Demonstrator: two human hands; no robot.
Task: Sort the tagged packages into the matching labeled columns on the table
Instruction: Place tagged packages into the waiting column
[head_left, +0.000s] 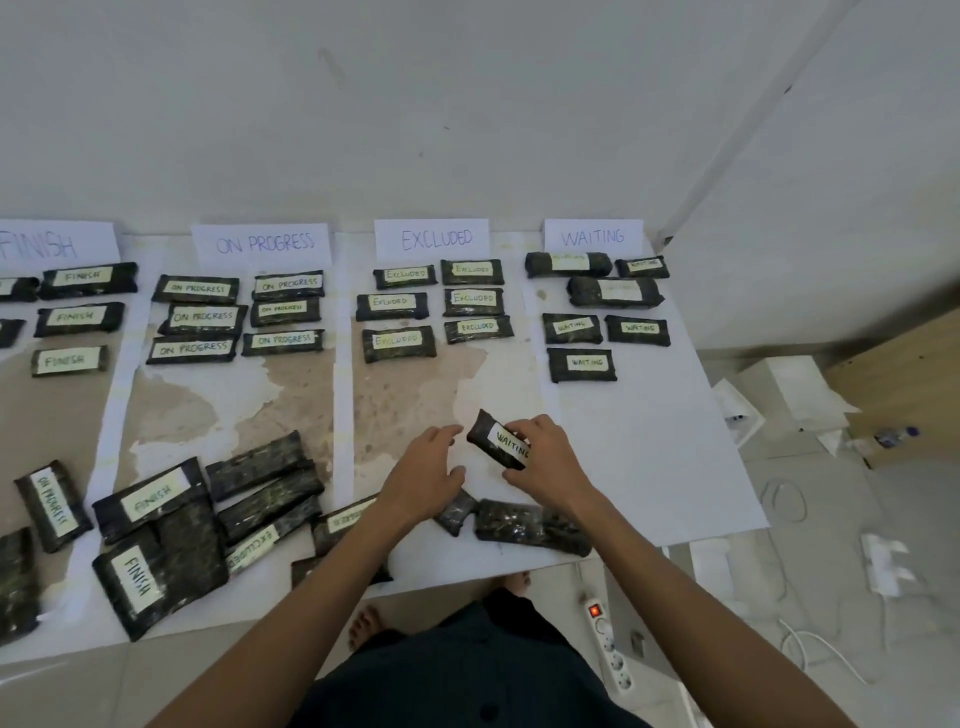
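My right hand (550, 457) grips a dark wrapped package tagged WAITING (496, 439), held tilted above the table between the EXCLUDED and WAITING columns. My left hand (426, 470) hovers just left of it, fingers apart and empty. Column labels stand at the back: FINISH (47, 244), ON PROGRESS (262, 243), EXCLUDED (434, 239), WAITING (592, 237). Sorted packages lie in rows beneath each label. An unsorted heap (208, 514) of dark packages, some tagged FINISH, ON PROGRESS or EXCLUDED, lies at the near left. More unsorted packages (511, 522) lie under my hands.
The white paper-covered table (665, 441) ends at its right edge near a wall corner. On the floor to the right are a power strip (610, 644), white cables, white boxes (789, 389) and a wooden cabinet (904, 379). My bare feet show below the table's front edge.
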